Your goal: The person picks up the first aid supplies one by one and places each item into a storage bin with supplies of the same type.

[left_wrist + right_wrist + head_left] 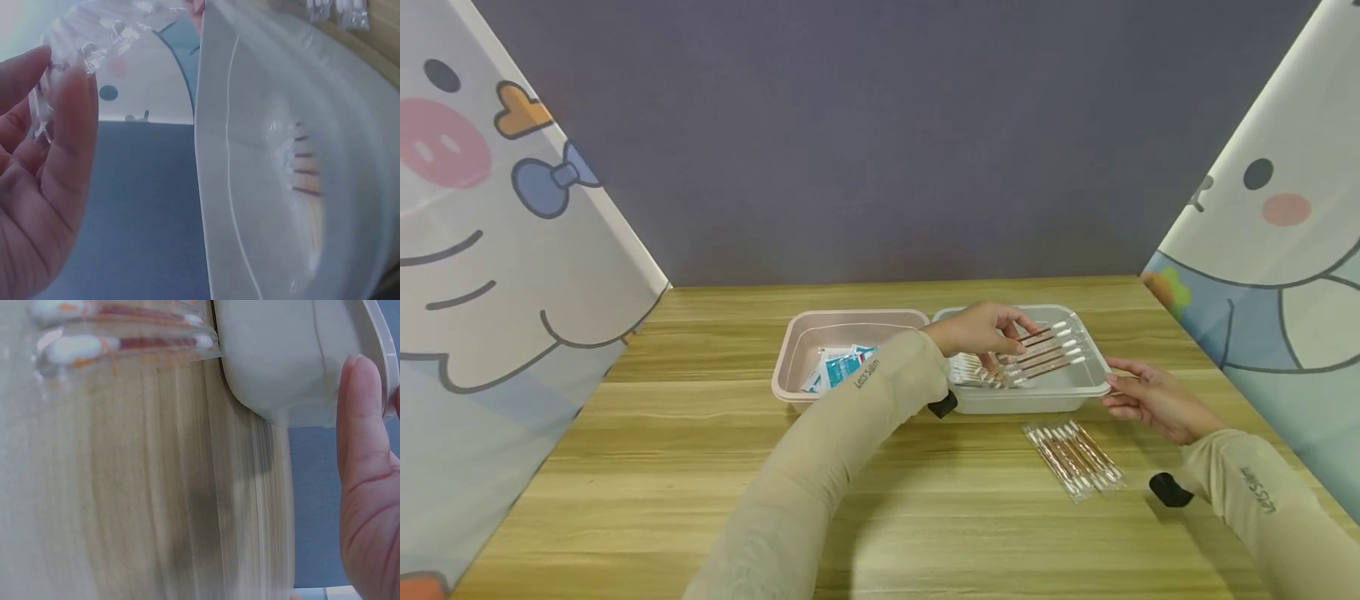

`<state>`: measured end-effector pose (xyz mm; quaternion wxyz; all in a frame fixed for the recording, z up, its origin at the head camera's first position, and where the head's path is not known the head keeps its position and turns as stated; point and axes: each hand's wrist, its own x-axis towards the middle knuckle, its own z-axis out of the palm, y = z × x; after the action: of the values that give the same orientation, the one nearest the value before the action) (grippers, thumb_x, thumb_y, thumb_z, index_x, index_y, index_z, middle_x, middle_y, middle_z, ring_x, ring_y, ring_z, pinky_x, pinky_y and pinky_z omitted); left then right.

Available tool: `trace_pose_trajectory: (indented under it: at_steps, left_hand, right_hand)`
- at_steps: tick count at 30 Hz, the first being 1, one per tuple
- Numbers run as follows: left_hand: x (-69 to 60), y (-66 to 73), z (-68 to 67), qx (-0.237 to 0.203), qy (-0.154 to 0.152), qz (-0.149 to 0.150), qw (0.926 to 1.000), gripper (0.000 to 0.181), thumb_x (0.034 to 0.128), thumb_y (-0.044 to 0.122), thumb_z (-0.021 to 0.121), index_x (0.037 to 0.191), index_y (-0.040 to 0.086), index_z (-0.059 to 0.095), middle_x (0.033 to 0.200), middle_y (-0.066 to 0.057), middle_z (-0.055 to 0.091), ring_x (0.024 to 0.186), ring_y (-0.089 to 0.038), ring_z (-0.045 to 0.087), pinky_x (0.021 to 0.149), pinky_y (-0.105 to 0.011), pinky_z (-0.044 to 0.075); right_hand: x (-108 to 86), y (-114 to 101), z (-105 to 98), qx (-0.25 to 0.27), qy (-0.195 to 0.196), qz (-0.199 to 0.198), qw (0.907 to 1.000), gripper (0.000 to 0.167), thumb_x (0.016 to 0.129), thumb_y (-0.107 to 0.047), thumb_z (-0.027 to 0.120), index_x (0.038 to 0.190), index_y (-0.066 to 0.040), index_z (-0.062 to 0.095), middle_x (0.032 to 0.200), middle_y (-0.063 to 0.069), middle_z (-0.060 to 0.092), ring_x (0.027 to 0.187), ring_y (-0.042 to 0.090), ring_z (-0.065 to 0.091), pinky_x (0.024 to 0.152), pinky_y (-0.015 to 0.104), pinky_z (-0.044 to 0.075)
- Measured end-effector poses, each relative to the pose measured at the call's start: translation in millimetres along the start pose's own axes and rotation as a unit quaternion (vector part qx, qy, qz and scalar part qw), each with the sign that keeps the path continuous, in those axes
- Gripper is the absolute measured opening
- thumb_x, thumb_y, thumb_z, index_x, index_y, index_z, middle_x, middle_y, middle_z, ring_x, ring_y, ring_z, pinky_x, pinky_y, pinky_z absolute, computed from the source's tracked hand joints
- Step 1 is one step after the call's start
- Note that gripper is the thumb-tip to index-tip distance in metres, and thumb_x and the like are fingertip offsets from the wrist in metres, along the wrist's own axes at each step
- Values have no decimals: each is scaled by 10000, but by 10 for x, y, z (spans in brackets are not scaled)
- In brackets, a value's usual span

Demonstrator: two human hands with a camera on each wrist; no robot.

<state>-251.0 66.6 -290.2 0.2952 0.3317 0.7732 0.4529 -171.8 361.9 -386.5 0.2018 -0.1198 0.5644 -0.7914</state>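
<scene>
My left hand (985,329) pinches a clear packet of cotton swabs (1051,357) with brown sticks and white tips, above the white plastic container (1018,403). More packaged swabs (970,371) lie inside that container, partly hidden by the hand. In the left wrist view the thumb and fingers grip the crinkled clear wrapper (94,47). At the container's right front corner, my right hand (1157,404) holds the rim, thumb against the outer wall in the right wrist view. On the table in front lie packets of swabs (1075,458).
Left of the white container stands a pinkish container (850,315) with blue and white sachets (842,367) in it. A dark panel (880,150) rises behind the wooden table (647,467), and cartoon-printed panels (1285,250) flank both sides.
</scene>
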Motion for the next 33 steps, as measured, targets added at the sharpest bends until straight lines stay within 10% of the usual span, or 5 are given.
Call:
trace_pose_trajectory:
  at_steps: [33]
  left_hand:
    - [274,-213,-258,-159,1063,-1023,9889,347,939,-3,561,1276,61,610,887,-35,627,614,-167,554,489,-256,497]
  right_hand:
    - [4,11,-8,-123,63,-22,9999,344,1021,-16,409,1152,-261,611,906,89,674,799,145,682,713,230,563]
